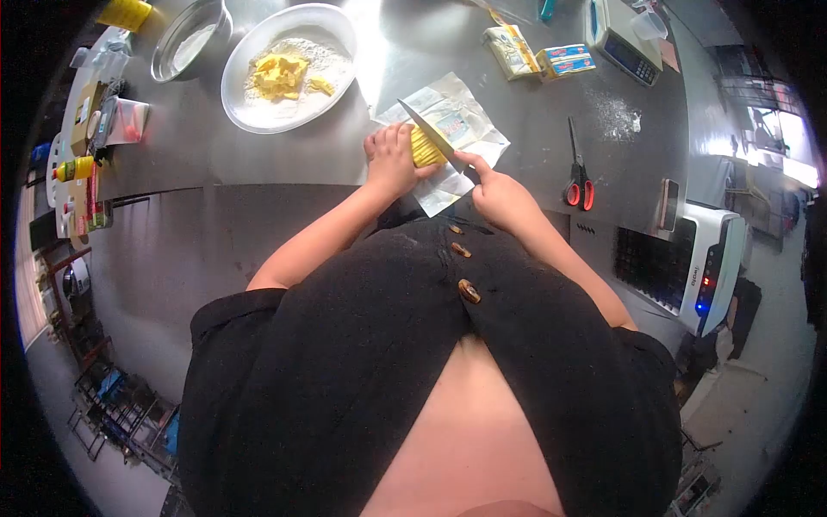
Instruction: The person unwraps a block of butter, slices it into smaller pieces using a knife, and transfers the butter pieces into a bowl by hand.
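Observation:
A yellow block of butter (425, 152), scored with thin parallel cuts, lies on its unfolded wrapper (484, 136). Wrapped around the butter's left side are the fingers of my left hand (393, 160). My right hand (502, 200) grips the handle of a knife (425, 128), index finger stretched along its spine. The blade crosses the butter at a slant, its tip pointing up and left. Beyond my left hand stands a white bowl (231, 108) of flour with butter pieces (280, 76) on top.
Scissors (578, 172) with red handles lie right of the wrapper. Two butter packs (566, 61) (512, 52) and a digital scale (622, 52) sit at the back right. A phone (668, 205) is near the edge. A metal bowl (164, 69) of white powder stands back left.

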Motion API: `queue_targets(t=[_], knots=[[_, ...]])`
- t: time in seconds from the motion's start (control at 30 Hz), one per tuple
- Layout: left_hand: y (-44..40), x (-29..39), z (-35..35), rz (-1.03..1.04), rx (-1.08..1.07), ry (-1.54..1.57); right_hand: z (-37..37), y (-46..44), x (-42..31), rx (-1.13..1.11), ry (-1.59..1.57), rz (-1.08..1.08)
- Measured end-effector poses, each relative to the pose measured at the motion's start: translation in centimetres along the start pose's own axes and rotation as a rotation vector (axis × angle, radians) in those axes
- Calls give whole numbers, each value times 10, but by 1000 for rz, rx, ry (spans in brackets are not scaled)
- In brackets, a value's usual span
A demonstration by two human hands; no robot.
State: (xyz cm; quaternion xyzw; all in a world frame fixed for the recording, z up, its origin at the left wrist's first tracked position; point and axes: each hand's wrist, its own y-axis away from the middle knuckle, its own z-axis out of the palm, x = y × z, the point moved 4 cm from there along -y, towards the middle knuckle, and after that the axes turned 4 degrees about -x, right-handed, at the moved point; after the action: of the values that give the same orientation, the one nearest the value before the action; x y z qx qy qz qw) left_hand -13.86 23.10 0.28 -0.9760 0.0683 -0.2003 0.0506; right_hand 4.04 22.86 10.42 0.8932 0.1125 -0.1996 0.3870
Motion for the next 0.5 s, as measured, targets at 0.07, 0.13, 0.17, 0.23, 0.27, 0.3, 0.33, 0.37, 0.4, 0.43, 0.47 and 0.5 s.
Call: queue_targets(t=[0.07,0.13,0.17,0.23,0.27,0.3,0.33,0.37,0.4,0.43,0.47,0.5], knots=[[1,0,1,-6,-15,-1,5,-2,0,9,25,5],[0,-1,2,-7,-2,8,4,-6,-2,20,56,4],[0,-3,3,-12,-4,8,6,-7,-4,17,73,13],[0,-2,4,-9,4,-17,10,-10,-4,11,88,26],[0,-2,5,-8,1,-15,14,-14,-2,31,98,24],[1,-2,4,-8,9,-14,18,-18,1,53,107,21],[0,-1,4,-8,18,-14,24,-23,3,52,107,22],[0,-2,3,-7,18,-14,29,-28,5,84,86,1],[-1,-3,5,-6,3,-16,32,-32,7,117,65,-22],[-1,-4,6,-4,-11,-19,38,-34,11,118,64,-24],[-2,-5,6,-3,-8,-22,41,-35,14,141,59,-33],[-2,-5,7,-3,3,-24,44,-36,14,163,54,-42]])
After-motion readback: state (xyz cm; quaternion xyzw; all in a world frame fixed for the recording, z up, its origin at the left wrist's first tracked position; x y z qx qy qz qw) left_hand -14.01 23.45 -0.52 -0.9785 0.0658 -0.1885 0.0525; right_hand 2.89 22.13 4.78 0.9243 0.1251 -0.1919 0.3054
